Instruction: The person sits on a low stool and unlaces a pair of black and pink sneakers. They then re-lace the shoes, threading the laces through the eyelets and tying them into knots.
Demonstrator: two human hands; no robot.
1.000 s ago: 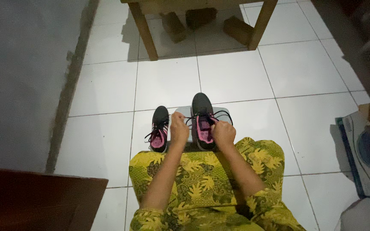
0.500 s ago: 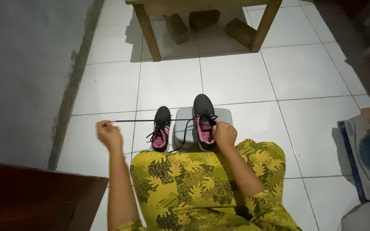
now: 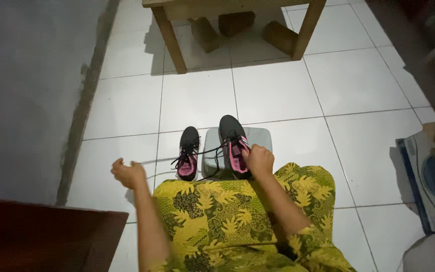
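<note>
Looking down from the head camera, I start at the left, where a grey wall (image 3: 26, 90) runs beside the white tiled floor (image 3: 273, 90) and a dark wooden surface (image 3: 41, 236) fills the lower left corner. My left hand (image 3: 127, 175) is out to the left of the yellow patterned skirt (image 3: 217, 216), fingers clenched on the end of a black shoelace (image 3: 163, 160) that runs rightward, blurred, toward the shoes. Next comes the loose shoe (image 3: 188, 152), black with pink lining, standing on the floor just beside the left edge of a small grey stool (image 3: 260, 137). On the stool's top sits the other shoe (image 3: 232, 145), toe pointing away from me. My right hand (image 3: 259, 160) rests against its right side near the opening, fingers curled; I cannot tell whether they pinch a lace. Farther off stands a wooden table (image 3: 169, 43) with brown blocks (image 3: 236, 22) beneath. A flat box (image 3: 429, 181) lies by the right edge.
</note>
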